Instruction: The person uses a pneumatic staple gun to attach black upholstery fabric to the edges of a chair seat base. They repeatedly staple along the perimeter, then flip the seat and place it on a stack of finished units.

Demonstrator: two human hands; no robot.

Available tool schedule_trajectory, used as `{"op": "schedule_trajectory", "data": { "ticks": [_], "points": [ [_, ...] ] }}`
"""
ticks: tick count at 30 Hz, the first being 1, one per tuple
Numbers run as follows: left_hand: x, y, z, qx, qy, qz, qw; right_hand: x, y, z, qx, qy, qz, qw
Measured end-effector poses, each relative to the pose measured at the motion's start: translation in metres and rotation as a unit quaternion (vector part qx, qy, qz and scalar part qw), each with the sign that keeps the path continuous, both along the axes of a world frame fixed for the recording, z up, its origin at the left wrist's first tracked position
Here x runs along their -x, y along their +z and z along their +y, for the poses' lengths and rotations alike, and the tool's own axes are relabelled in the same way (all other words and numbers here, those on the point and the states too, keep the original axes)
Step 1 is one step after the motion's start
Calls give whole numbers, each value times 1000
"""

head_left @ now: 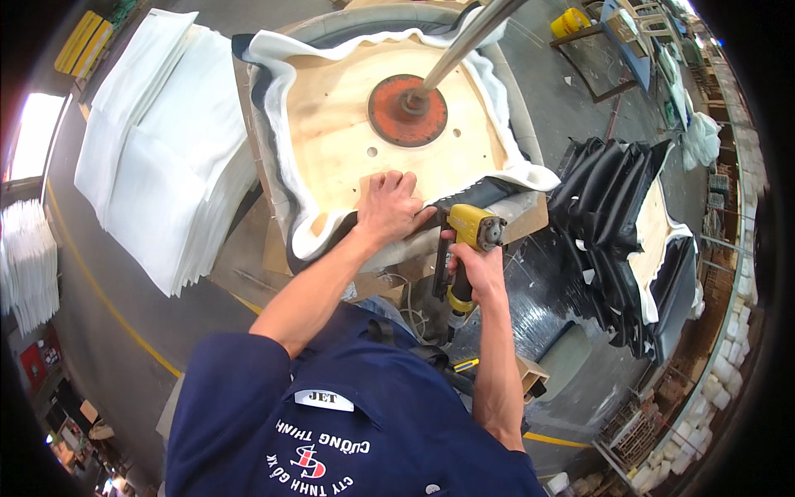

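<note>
Round plywood seat base (348, 141) on stand, orange metal hub (406, 112) at centre. Left hand (387, 207) pressed flat on dark cover fabric (331, 236) at near edge of base, fingers pinning fabric over white padding (286, 91). Right hand (479, 267) closed round grip of yellow pneumatic stapler (472, 240), nose against fabric just right of left hand. Stack of white foam sheets (166, 157) left of base; pile of finished dark covers (621, 224) right of base.

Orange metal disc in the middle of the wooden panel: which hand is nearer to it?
Left. The left hand presses the dark cover on the wooden panel just below the orange disc. The right hand grips the yellow staple gun lower, off the panel's edge.
</note>
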State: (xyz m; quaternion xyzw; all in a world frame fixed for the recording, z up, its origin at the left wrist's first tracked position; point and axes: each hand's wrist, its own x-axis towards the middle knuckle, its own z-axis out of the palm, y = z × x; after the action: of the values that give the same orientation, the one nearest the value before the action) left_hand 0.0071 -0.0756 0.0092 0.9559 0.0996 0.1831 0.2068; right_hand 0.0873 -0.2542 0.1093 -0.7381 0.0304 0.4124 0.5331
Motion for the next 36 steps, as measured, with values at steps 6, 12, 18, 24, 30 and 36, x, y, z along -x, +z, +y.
{"op": "schedule_trajectory", "data": {
  "ticks": [6, 12, 18, 24, 30, 36],
  "points": [
    [-2, -1, -6, 37, 49, 5, 998, -6, 4, 16, 29, 38, -2, 999],
    [-2, -2, -9, 49, 68, 18, 996, -6, 8, 34, 68, 33, 2, 997],
    [-4, -1, -12, 48, 96, 2, 994, -16, 6, 34, 78, 61, 1, 995],
    [-8, 0, -8, 37, 99, -1, 994, -8, 7, 18, 17, 15, 31, 999],
    [-6, -3, -8, 50, 102, 1, 993, -8, 11, 31, 57, 47, 29, 997],
    [-6, -5, -8, 31, 110, -19, 993, -5, 11, 39, 80, 58, 17, 995]
  ]
}}
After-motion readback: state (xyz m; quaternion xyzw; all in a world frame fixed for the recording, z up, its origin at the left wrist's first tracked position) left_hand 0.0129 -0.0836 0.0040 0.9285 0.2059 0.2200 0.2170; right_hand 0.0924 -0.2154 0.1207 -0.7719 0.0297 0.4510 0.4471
